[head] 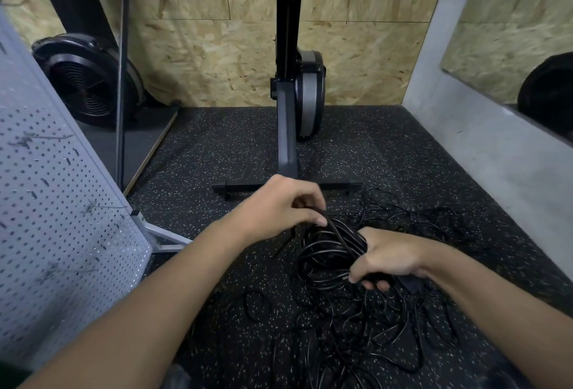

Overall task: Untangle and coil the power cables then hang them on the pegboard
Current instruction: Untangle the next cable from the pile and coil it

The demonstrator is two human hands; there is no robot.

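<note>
A tangle of black power cables (pixel 350 326) lies spread on the speckled black floor in front of me. A bundle of gathered loops (pixel 325 252) is lifted above it. My right hand (pixel 387 258) grips this bundle from the right side, fingers curled round several strands. My left hand (pixel 285 205) is above and left of the bundle and pinches a single black cable strand between thumb and fingertips. The white pegboard (pixel 52 209) stands tilted at the left with several metal hooks on it and no cable on it.
An upright rowing machine (pixel 291 116) stands straight ahead, its foot bar just beyond my left hand. A black fan wheel (pixel 86 78) sits at the back left. A grey wall (pixel 496 147) with a mirror runs along the right. The pegboard's metal foot (pixel 161 233) juts onto the floor.
</note>
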